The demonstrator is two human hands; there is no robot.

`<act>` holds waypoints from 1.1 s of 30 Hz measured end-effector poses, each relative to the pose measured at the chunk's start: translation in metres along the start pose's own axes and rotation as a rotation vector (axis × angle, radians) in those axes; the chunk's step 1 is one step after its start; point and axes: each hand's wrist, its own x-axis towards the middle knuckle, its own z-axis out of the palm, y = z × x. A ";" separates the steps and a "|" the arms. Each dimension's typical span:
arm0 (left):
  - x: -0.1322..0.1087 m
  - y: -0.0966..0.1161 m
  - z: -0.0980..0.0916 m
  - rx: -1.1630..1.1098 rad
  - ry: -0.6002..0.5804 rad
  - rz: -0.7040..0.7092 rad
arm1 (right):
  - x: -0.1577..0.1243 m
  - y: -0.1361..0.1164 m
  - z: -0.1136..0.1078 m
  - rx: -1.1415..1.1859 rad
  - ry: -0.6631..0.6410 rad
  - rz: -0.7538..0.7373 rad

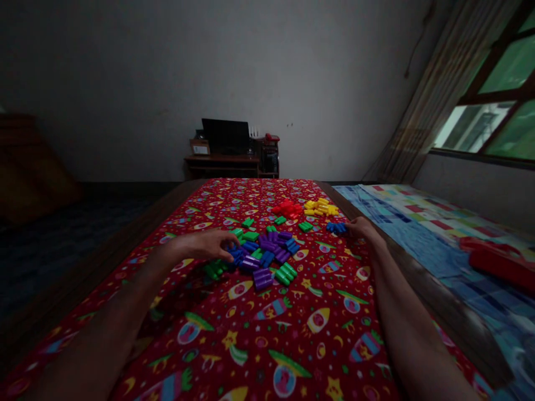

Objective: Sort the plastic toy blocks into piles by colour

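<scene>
My left hand (217,244) reaches into the left side of a mixed pile, its fingers curved around a blue plastic block (236,256). Purple blocks (263,279) and green blocks (286,273) lie close together in that pile. Over on the right, my right hand (363,228) has its fingertips closed at the edge of a small group of blue blocks (335,228); the fingers partly hide what they grip. Behind it are a heap of yellow blocks (321,208) and a heap of red blocks (287,209).
A red patterned cloth (267,334) covers the long table, whose dark wooden edge (463,317) shows at the right. Beyond it stands a desk with a monitor (225,135). To the right lies a checkered bed cover (438,217) with a red object (501,264) on it.
</scene>
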 end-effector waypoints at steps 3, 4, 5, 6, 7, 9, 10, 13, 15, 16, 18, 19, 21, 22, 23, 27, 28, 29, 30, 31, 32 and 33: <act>0.002 0.006 0.013 0.119 0.007 -0.040 | -0.001 -0.001 -0.001 -0.086 0.023 0.005; 0.003 0.008 0.015 0.157 0.007 -0.048 | -0.003 -0.005 -0.002 -0.113 0.073 -0.016; 0.005 0.009 0.017 0.189 0.006 -0.049 | -0.004 -0.010 -0.003 -0.135 0.125 -0.047; 0.006 0.010 0.016 0.213 0.009 -0.046 | -0.007 -0.017 -0.003 -0.152 0.170 -0.085; 0.006 0.011 0.015 0.231 0.015 -0.044 | -0.010 -0.027 -0.002 -0.165 0.202 -0.131; 0.006 0.012 0.009 0.242 0.035 -0.036 | -0.017 -0.049 0.004 -0.181 0.196 -0.263; 0.006 0.012 0.005 0.237 0.051 -0.030 | -0.021 -0.062 0.009 -0.189 0.163 -0.338; 0.002 0.016 -0.002 0.223 0.093 -0.023 | -0.037 -0.093 0.031 -0.268 0.048 -0.508; 0.000 0.021 -0.004 0.240 0.095 -0.039 | -0.046 -0.104 0.044 -0.353 0.003 -0.526; -0.001 0.023 -0.004 0.254 0.086 -0.050 | -0.050 -0.106 0.048 -0.386 -0.009 -0.527; -0.002 0.029 -0.003 0.278 0.074 -0.059 | -0.054 -0.106 0.053 -0.412 -0.012 -0.546; -0.002 0.031 -0.002 0.284 0.075 -0.055 | -0.054 -0.104 0.054 -0.406 -0.006 -0.562; -0.001 0.035 0.000 0.282 0.089 -0.042 | -0.051 -0.099 0.056 -0.379 0.005 -0.589; -0.001 0.036 0.000 0.279 0.092 -0.036 | -0.049 -0.097 0.057 -0.363 0.009 -0.593; 0.000 0.037 0.001 0.277 0.088 -0.033 | -0.047 -0.096 0.058 -0.345 0.011 -0.595; -0.001 0.042 0.001 0.309 0.032 -0.014 | -0.046 -0.103 0.067 -0.247 -0.058 -0.673; -0.001 0.043 0.001 0.322 0.022 -0.007 | -0.048 -0.107 0.069 -0.215 -0.089 -0.715; -0.001 0.043 0.001 0.332 0.015 0.001 | -0.050 -0.110 0.072 -0.182 -0.119 -0.760; -0.001 0.042 0.002 0.340 0.017 0.009 | -0.053 -0.114 0.075 -0.147 -0.144 -0.804; 0.000 0.039 0.003 0.346 0.027 0.018 | -0.056 -0.117 0.078 -0.111 -0.162 -0.845; 0.002 0.036 0.005 0.351 0.045 0.032 | -0.058 -0.120 0.081 -0.075 -0.176 -0.881; 0.004 0.032 0.008 0.353 0.071 0.053 | -0.060 -0.123 0.084 -0.039 -0.190 -0.914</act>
